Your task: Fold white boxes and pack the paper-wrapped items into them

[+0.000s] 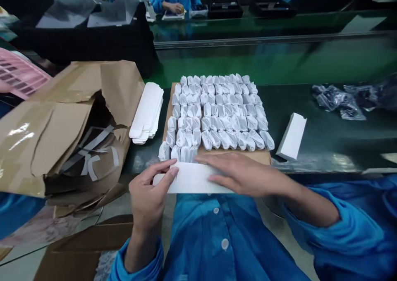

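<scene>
A flat-looking white paper box (189, 179) is held in front of my body, just before the table's near edge. My left hand (151, 186) pinches its left end between thumb and fingers. Across its right part lies my right hand (245, 173), fingers stretched out along the box and slightly blurred; the box's far right end is hidden under it. Directly beyond both hands are rows of small items wrapped in white tissue (217, 111), standing on a cardboard sheet (235, 155). What the tissue covers cannot be seen.
Left of the rows lies a stack of flat white boxes (147, 111). A torn brown carton (71, 128) holding paper strips stands farther left. At right are a formed white box (292, 136) and clear plastic bags (338, 99). A co-worker's hand (176, 8) shows across the line.
</scene>
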A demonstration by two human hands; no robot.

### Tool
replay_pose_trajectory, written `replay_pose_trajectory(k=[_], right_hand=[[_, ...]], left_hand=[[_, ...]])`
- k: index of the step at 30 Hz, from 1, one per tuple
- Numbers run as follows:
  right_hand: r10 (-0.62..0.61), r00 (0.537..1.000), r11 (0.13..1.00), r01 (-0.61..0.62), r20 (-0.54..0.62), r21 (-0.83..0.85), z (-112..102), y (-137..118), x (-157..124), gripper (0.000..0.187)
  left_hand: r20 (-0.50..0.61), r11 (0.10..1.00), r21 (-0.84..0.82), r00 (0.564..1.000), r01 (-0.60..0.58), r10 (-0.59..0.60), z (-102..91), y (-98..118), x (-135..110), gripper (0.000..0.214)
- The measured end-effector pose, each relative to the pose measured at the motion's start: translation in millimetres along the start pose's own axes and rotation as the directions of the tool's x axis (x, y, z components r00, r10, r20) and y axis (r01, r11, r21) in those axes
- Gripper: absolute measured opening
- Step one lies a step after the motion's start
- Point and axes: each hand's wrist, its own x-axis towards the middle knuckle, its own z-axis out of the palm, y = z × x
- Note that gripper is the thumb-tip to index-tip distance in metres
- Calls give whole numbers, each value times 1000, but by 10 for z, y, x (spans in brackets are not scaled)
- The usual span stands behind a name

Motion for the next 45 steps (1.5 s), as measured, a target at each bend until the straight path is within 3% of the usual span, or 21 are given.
replay_pose_trajectory(k=[3, 5, 6, 8, 9, 11, 17, 21, 23, 25, 27, 29, 30, 31, 33, 35, 36, 38, 40, 44, 45], right_hand=[[3, 972, 917, -97, -237, -386, 286, -103, -188, 74], [-68, 957, 868, -83, -283, -489, 407, -93, -285, 68], [-103, 953, 862, -58, -286, -503, 432, -70, -331, 62], [-158, 951, 867, 6, -265, -497, 428, -11, -416, 54], [-179, 951, 867, 32, -251, -497, 413, 17, -451, 51], [-214, 948, 851, 64, -234, -521, 389, 55, -506, 49], [-253, 945, 783, 75, -206, -617, 529, 48, -632, 42], [-269, 938, 733, 52, -219, -678, 644, 13, -718, 32], [-263, 929, 754, 28, -262, -656, 645, 25, -741, 31], [-174, 907, 813, -87, -384, -576, 638, 55, -734, 36], [-44, 834, 843, -264, -550, -468, 673, 66, -688, 48], [12, 754, 834, -370, -657, -409, 778, 18, -609, 57], [11, 745, 834, -375, -667, -405, 848, -29, -565, 57], [-1, 753, 844, -352, -657, -404, 916, -87, -525, 55], [-8, 825, 904, -236, -565, -357, 1004, -200, -467, 53], [17, 896, 975, -113, -445, -189, 985, -257, -433, 55], [47, 905, 993, -89, -423, -79, 939, -254, -416, 58], [96, 880, 994, -61, -464, 90, 814, -197, -366, 61], [93, 833, 991, -24, -546, 132, 700, -112, -301, 49], [-17, 872, 985, 100, -489, 144, 550, -11, -244, 31], [-2, 858, 974, 119, -513, 194, 516, -3, -253, 28]], left_hand=[[-6, 984, -102, 989, 148, -150, 129, -108, -35, 35], [206, 958, -181, 961, 225, -186, 154, -155, -73, 39], [351, 951, -174, 918, 256, -183, 140, -164, -83, 37], [585, 947, -119, 791, 300, -177, 91, -156, -79, 31], [649, 946, -91, 739, 312, -182, 71, -147, -69, 29], [686, 945, -55, 699, 323, -199, 68, -133, -53, 29], [654, 976, 1, 738, 220, -167, 290, -148, -140, 23], [563, 993, 68, 819, 92, -115, 327, -132, -154, 17], [512, 994, 43, 852, 98, -106, 285, -118, -162, 17], [344, 989, -104, 937, 103, -62, 261, -97, -225, 26], [120, 956, -293, 993, 16, 20, 308, -66, -367, 41], [66, 921, -386, 993, -62, 94, 440, -30, -549, 60], [102, 921, -385, 988, -66, 114, 524, -16, -631, 73], [127, 934, -353, 986, -57, 108, 607, -6, -692, 87], [69, 974, -223, 996, -40, 57, 730, -14, -723, 100], [-18, 997, -70, 999, -36, 35, 759, -55, -650, 94], [-18, 999, -12, 999, -50, 50, 743, -81, -594, 89], [51, 991, 54, 992, -121, 118, 688, -130, -493, 81], [108, 974, 72, 972, -216, 207, 641, -160, -434, 73], [157, 940, 85, 936, -329, 314, 599, -187, -387, 48], [180, 939, 79, 931, -336, 318, 588, -195, -372, 43]])
